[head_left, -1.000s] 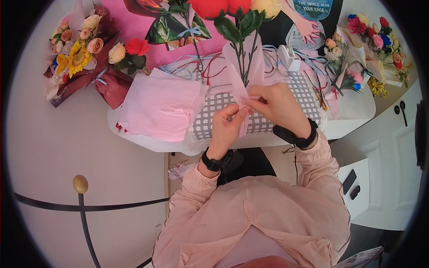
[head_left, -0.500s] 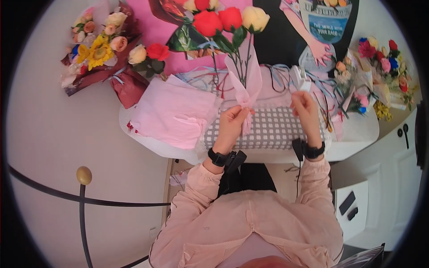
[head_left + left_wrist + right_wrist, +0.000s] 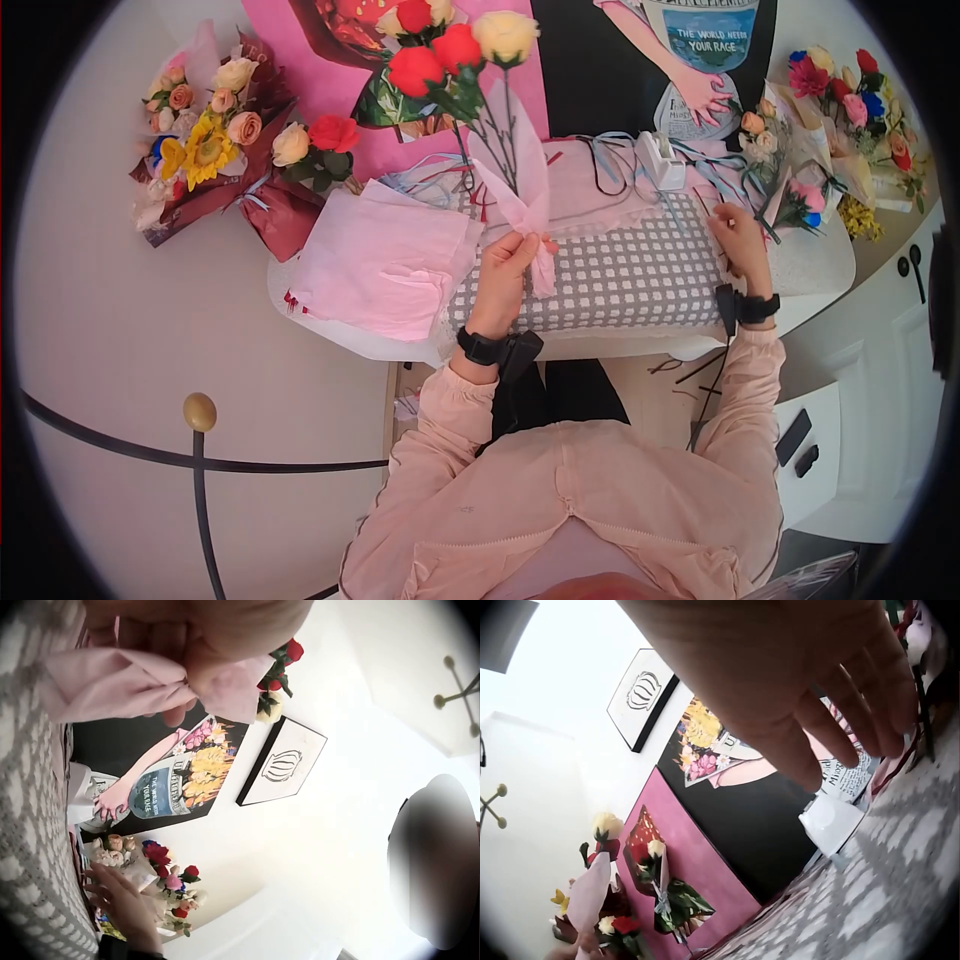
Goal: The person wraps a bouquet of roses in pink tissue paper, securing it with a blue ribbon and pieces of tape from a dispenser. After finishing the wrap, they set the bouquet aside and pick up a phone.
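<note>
Pink wrapping paper [image 3: 530, 212] surrounds the stems of red and cream roses [image 3: 507, 37]. My left hand [image 3: 498, 285] pinches its gathered neck, and the paper's tail hangs below the fingers. The left wrist view shows the same creased paper [image 3: 127, 682] between the thumb and fingers of that hand [image 3: 210, 630]. At the table's right side, my right hand [image 3: 742, 245] is beside thin ribbons [image 3: 712, 180]. In the right wrist view, the right hand's [image 3: 802, 682] fingers are extended and slightly bent, with nothing visibly held.
Pink sheets [image 3: 375, 260] lie at the left on the table, beside a grey-and-white checked cloth [image 3: 630, 285]. A white object [image 3: 660, 163] stands behind the cloth. Wrapped bouquets stand left [image 3: 210, 150] and right [image 3: 810, 130]; pictures rise at the back.
My right hand has let go of the gathered paper and moved right, to the ribbons. My left hand keeps its grip, and the roses have tilted and shifted left in view.
</note>
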A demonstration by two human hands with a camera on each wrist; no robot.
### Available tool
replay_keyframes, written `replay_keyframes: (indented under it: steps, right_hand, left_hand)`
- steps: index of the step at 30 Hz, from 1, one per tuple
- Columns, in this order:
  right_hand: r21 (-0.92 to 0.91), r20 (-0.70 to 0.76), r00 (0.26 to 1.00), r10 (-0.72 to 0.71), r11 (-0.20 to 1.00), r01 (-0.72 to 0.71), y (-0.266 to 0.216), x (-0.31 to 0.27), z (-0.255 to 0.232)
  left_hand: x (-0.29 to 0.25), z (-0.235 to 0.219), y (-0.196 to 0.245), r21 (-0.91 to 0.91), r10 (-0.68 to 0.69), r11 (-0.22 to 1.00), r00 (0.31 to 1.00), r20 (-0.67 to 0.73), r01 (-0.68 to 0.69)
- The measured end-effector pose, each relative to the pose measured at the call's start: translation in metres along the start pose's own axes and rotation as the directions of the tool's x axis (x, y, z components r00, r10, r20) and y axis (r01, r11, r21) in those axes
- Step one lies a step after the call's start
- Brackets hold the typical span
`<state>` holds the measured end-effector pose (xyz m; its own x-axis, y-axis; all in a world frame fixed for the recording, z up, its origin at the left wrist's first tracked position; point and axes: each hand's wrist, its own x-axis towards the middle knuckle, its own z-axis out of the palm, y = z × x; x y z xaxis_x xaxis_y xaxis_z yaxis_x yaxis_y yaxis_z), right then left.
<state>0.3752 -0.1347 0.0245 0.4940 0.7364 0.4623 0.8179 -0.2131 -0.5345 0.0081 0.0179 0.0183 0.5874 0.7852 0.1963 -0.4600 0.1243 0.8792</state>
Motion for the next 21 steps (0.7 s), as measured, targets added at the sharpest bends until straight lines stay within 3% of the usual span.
replay_keyframes:
  steps: [3,7,11,12,16,19,21]
  right_hand:
    - [-0.216,-0.029,0.996,0.083,0.972,-0.087,0.010,0.005,-0.007]
    - [-0.270,-0.062,0.986,0.152,0.949,-0.163,0.006,0.004,-0.009]
    - [-0.228,0.008,0.989,0.148,0.963,-0.142,0.010,0.006,-0.011]
    - [-0.212,-0.049,0.996,0.072,0.974,-0.081,0.013,0.005,-0.008]
    - [-0.339,0.044,0.996,0.079,0.939,-0.059,0.018,0.006,-0.005]
    - [-0.374,0.011,0.999,0.051,0.926,-0.043,0.021,0.008,-0.002]
    - [-0.392,-0.048,0.998,0.046,0.918,-0.062,0.024,0.012,0.000]
  left_hand:
    - [0.002,-0.005,-0.001,-0.158,-0.031,0.987,0.999,0.039,0.036]
    - [0.002,-0.015,-0.001,-0.265,-0.075,0.960,0.994,0.076,0.092]
    - [-0.002,-0.018,-0.001,-0.295,-0.072,0.949,0.989,0.126,0.107]
    - [-0.002,-0.019,-0.002,-0.311,-0.062,0.945,0.988,0.144,0.105]
    - [-0.002,-0.014,-0.003,-0.328,0.019,0.944,0.983,0.180,0.042]
    - [-0.006,-0.005,-0.002,-0.006,0.092,0.996,0.994,0.052,-0.092]
    - [-0.013,0.007,0.004,0.093,0.101,0.991,0.994,-0.030,-0.098]
